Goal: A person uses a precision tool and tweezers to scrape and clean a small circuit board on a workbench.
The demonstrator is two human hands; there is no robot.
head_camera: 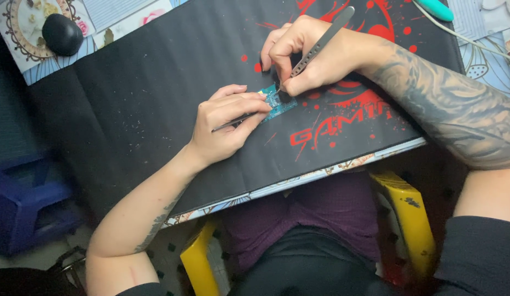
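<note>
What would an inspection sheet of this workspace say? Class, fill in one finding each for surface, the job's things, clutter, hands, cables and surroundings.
Surface: black desk mat with red splatter print, flecked with pale specks.
Job's things: small blue circuit board flat on the mat; metal tweezers; thin dark tool.
Clutter: black oval object on patterned paper at the top left; teal object at the top edge.
Hands: left hand holds the thin tool, fingertips on the board; right hand holds the tweezers, tips at the board.
Cables: white cable at the top right.
Surroundings: yellow legs under the table; blue stool at the left.
</note>
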